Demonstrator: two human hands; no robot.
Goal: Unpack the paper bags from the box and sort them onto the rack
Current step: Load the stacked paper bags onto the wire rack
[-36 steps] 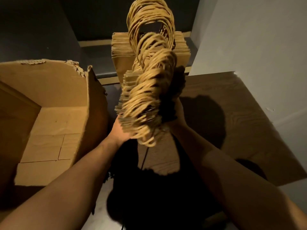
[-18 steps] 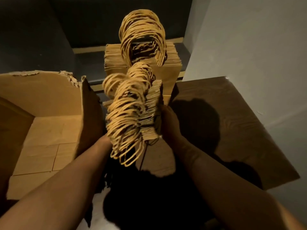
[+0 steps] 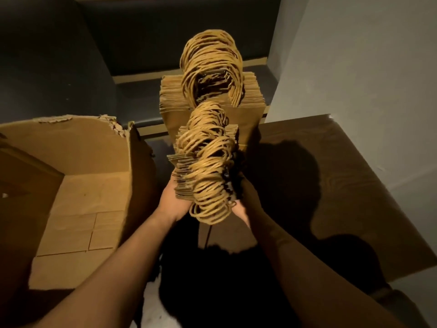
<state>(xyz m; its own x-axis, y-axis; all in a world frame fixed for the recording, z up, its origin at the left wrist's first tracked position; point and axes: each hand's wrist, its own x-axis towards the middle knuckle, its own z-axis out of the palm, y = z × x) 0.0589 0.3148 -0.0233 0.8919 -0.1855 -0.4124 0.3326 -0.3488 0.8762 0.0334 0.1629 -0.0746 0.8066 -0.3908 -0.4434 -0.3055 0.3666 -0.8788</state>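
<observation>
- box (image 3: 78, 209): open at left, no bags visible inside; unpacking looks nearly complete.
- larger stack (image 3: 246, 110): already upright on the wooden rack (image 3: 331, 176).
- held bundle of paper bags (image 3: 203, 171): left hand (image 3: 176, 200) and right hand (image 3: 246, 197) clasp its sides just before that stack; seating remains.

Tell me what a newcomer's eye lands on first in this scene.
First, the thick bundle of paper bags at the centre, its twisted cord handles spilling toward the camera, held between the left hand and the right hand. Just behind it a second stack of bags stands upright, handles looping high. To the left gapes the open cardboard box with a torn top edge; the wooden board on the right carries dark shadows.
</observation>
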